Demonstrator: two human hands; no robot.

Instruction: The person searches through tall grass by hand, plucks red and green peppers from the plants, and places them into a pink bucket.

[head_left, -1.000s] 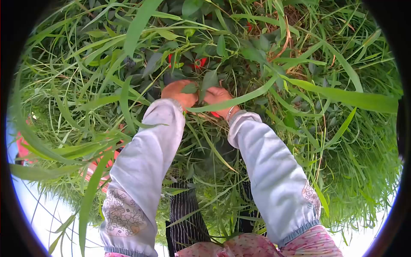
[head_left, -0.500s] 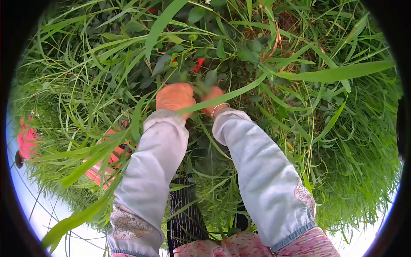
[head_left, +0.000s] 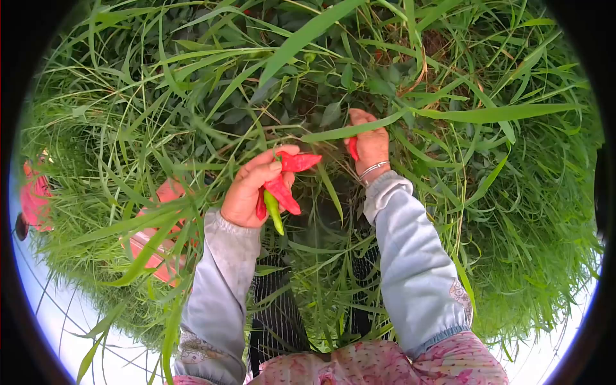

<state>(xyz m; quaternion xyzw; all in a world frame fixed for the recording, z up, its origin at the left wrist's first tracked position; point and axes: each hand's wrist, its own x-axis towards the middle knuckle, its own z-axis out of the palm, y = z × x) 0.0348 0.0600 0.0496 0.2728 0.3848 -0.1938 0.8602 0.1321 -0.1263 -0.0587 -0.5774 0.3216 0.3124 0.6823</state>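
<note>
— Tall green grass blades [head_left: 449,115] crowd in all round you, with a dark-leaved pepper plant [head_left: 308,96] at twelve o'clock. What's in your left hand [head_left: 247,192]?
— It's closed round a bunch of slim red chilli peppers [head_left: 285,186] and one green chilli pepper [head_left: 274,215], probably bunched so one fist carries them all.
— And your right hand [head_left: 371,144]?
— At one o'clock, pinching a small red pepper [head_left: 352,147] among the leaves.
— Any container?
— An orange-red thing [head_left: 151,250] at eight o'clock, half behind grass. You can't tell what it holds.

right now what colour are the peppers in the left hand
The left hand holds red peppers plus one green pepper; head view shows it best.
</note>
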